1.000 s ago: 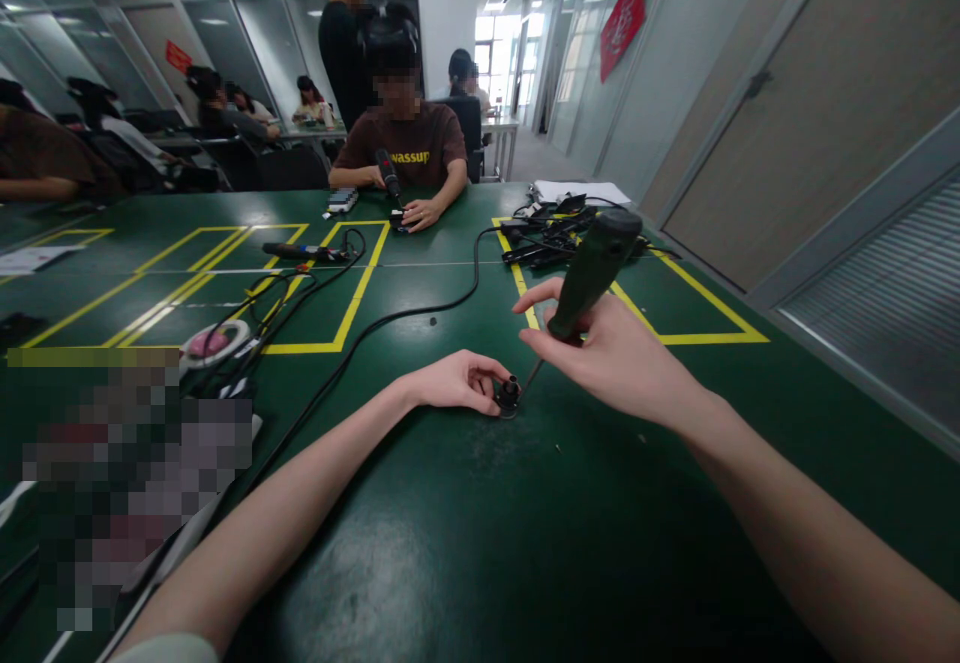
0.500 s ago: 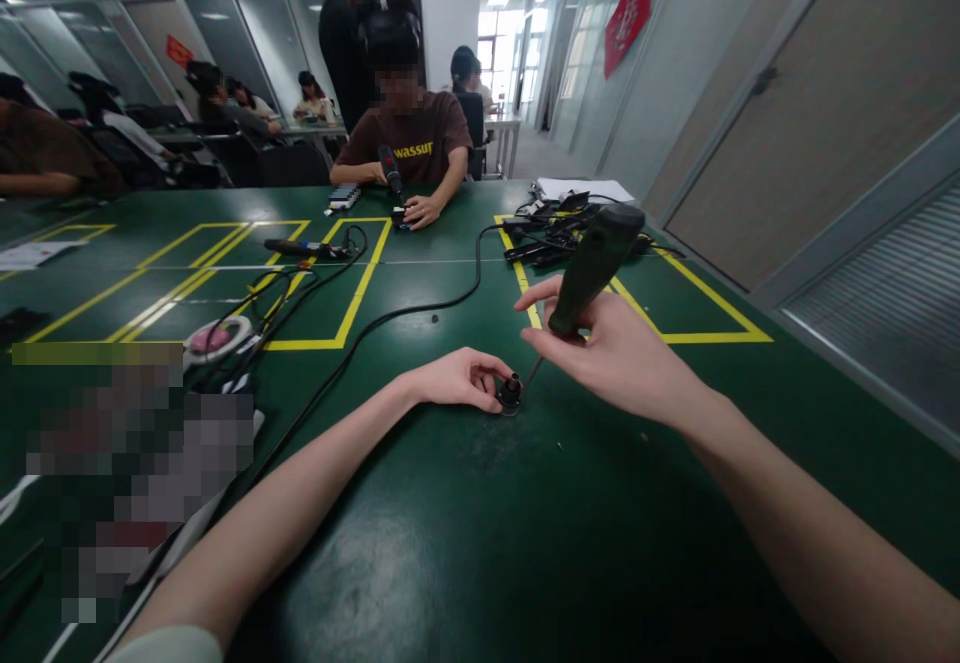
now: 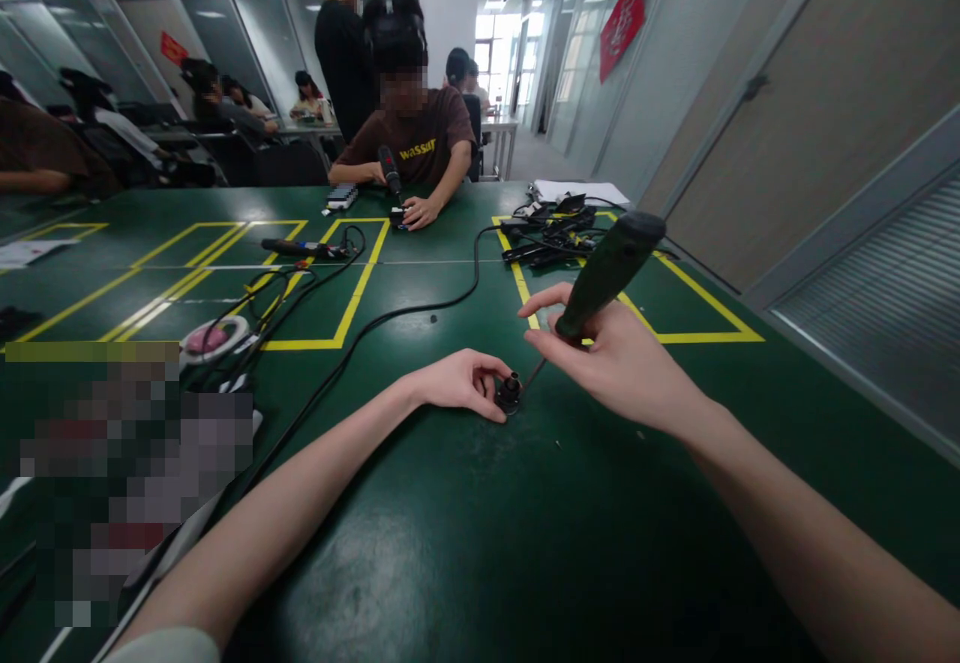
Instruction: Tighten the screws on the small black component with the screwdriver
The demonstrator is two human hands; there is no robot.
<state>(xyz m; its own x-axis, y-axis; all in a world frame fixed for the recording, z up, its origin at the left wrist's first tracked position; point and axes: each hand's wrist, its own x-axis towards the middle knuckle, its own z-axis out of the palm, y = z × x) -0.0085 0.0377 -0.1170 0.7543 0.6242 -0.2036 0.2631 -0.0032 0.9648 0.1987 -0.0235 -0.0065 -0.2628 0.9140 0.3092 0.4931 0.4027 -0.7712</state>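
My left hand (image 3: 469,383) is closed around the left side of a small black round part with a raised cylindrical top (image 3: 511,393), which rests on the green table (image 3: 465,543). In my right hand (image 3: 615,353) is a screwdriver (image 3: 611,273) with a thick dark green handle, held tilted so that its handle leans up and to the right. The thin shaft slants down to the right side of the black part. Whether the tip sits in a screw is too small to tell.
A black cable (image 3: 405,313) runs across the table to a heap of black cables and parts (image 3: 551,233) at back right. Opposite me a person (image 3: 420,133) works with a tool. Left lie a roll of tape (image 3: 217,338) and a pen-like tool (image 3: 300,248). Yellow tape lines mark the surface.
The screwdriver handle has tipped further to the right, and my right hand has shifted slightly right and down. My left hand stays at the black part.
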